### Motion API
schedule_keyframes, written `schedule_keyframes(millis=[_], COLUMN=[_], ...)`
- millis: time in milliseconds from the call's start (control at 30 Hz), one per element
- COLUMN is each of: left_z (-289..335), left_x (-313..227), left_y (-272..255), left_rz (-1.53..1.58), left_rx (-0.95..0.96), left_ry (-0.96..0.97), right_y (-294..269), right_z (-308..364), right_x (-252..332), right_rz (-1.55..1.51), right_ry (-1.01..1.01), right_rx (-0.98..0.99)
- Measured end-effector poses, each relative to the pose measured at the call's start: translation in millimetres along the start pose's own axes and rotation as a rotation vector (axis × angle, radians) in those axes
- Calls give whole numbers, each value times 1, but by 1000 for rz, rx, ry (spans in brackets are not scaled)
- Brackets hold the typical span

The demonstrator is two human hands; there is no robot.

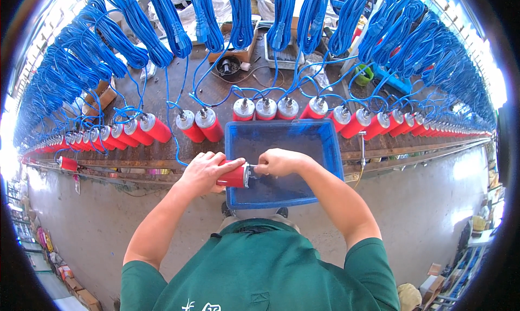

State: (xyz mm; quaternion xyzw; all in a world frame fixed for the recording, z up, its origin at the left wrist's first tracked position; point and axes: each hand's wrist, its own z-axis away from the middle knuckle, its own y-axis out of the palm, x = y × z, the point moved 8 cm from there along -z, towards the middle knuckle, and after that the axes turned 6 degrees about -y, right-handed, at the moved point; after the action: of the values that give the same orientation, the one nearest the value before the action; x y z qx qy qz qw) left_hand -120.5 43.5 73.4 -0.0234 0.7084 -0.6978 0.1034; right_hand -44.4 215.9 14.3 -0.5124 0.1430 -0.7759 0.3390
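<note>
My left hand (207,172) is wrapped round a red cylinder (234,177) with a metal end, lying on its side over the left edge of a blue plastic bin (319,194). A blue cable runs down from above to the back of the cylinder, where my left hand hides it. My right hand (279,163) is closed in a pinch at the cylinder's metal end, above the bin. Whatever its fingers hold is too small to make out. Dark liquid appears to fill the bin.
Red cylinders (211,126) with metal ends line the workbench (162,94) to both sides, cabled to hanging bundles of blue cable (241,18). A metal-handled tool (363,151) hangs at the bench edge. Behind are a black bowl (228,67), a grey tray (284,54) and a green cup (364,74).
</note>
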Motion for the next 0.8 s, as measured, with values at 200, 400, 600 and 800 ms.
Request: schedule_keyframes(millis=[200, 400, 600, 800], left_z=[0, 0, 1, 37], left_x=[-1, -1, -2, 15], left_y=[0, 1, 0, -16], left_rz=[-16, -13, -29, 131], left_rx=[16, 37, 59, -343], left_ry=[6, -21, -36, -253], right_y=[-4, 4, 52, 61], right_z=[8, 19, 18, 14], right_x=[7, -19, 15, 10], right_rz=[173, -612, -786, -816], right_ry=[-90, 59, 17, 118], right_rx=[-13, -303, -269, -341])
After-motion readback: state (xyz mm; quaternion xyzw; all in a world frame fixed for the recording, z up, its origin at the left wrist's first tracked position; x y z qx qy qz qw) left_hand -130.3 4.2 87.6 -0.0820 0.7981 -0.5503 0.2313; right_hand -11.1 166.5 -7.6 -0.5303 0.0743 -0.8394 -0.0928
